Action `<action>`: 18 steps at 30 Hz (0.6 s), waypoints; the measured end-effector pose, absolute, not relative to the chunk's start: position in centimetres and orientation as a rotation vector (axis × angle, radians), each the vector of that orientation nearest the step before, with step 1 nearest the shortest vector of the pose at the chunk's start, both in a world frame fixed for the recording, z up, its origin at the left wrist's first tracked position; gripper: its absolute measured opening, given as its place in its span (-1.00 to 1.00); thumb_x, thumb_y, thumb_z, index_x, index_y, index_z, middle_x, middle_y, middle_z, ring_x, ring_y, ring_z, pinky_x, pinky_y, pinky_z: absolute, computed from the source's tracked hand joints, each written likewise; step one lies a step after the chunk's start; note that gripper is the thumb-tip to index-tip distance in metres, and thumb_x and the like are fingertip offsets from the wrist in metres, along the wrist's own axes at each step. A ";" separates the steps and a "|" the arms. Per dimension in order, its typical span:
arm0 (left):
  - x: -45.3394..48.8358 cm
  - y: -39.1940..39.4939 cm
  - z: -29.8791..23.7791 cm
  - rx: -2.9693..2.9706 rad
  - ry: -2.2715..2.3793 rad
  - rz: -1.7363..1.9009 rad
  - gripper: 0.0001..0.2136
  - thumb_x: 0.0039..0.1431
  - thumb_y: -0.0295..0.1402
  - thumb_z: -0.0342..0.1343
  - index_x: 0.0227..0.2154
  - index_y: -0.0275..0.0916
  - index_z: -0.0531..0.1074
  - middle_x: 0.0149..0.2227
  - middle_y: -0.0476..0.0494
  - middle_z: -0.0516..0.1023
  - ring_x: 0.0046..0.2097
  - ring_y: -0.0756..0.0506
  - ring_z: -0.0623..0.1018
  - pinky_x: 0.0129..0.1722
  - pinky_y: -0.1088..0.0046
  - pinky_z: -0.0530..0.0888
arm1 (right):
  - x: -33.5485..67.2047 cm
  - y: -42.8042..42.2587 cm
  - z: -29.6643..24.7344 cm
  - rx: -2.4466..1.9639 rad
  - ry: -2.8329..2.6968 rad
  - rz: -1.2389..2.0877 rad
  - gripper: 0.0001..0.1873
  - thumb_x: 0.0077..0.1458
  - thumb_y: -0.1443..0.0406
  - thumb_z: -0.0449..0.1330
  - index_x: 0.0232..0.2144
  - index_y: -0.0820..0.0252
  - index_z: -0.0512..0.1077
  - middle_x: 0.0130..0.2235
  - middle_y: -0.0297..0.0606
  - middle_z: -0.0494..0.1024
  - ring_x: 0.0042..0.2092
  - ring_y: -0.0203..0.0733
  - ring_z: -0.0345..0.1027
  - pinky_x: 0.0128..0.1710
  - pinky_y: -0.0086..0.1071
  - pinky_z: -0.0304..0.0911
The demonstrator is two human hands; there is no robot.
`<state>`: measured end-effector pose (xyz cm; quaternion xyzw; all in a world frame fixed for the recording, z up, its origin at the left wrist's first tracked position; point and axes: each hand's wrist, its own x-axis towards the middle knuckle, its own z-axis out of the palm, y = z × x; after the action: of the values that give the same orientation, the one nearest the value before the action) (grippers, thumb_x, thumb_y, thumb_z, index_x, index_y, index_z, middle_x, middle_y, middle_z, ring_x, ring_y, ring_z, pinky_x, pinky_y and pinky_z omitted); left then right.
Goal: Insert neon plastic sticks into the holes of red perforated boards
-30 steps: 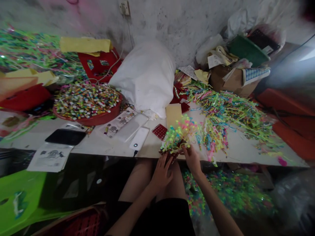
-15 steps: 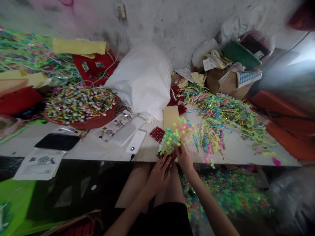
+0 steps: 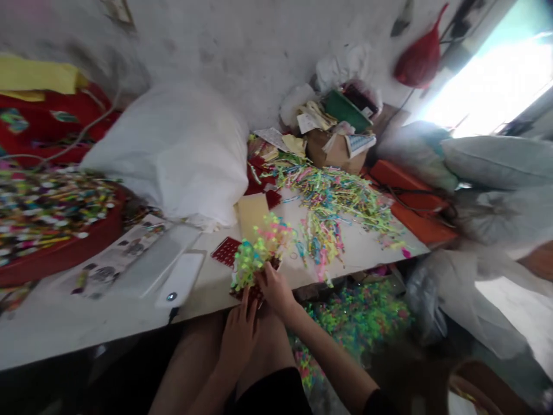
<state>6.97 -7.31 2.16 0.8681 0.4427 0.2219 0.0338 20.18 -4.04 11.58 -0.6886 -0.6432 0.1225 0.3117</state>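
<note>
A bunch of neon green, yellow and pink curly strips (image 3: 254,253) lies at the table's front edge, over a dark red patterned piece (image 3: 248,295). My right hand (image 3: 276,293) is closed at the near end of the bunch, thumb and fingers pinched together there. My left hand (image 3: 239,325) rests against the red piece from the near side, its fingers stretched out and apart. Just behind the bunch are a flat red card with pale spots (image 3: 226,251) and a tan card (image 3: 253,214). What lies beneath my right fingers is hidden.
Colourful strips (image 3: 341,196) are heaped to the right. A white phone-like device (image 3: 184,279) with a cable lies left, near a red basin (image 3: 64,256) of small pieces. A bulky white sack (image 3: 185,155) stands behind. More strips (image 3: 358,317) lie below the table.
My view has swung to the right, so the sack, basin and table appear farther left. Both hands stay at the bunch; the right still pinches, the left fingers still lie on the red piece.
</note>
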 end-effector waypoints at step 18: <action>8.4 -7.5 2.3 2.738 1.510 0.223 -0.64 0.20 -0.38 -0.11 0.04 -0.31 0.33 0.25 -0.50 0.03 -0.44 -0.08 0.53 -0.51 0.33 0.50 | 19.2 -3.1 10.9 -1.841 -1.602 0.425 -0.86 0.19 0.34 -0.04 -0.33 0.15 0.33 -0.36 -0.20 0.53 -0.33 -0.16 0.43 -0.38 -0.41 0.25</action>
<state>8.44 -7.45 2.34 0.8734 0.4817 0.0712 0.0036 19.21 -3.12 10.89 -0.7024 -0.6114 0.1622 0.3263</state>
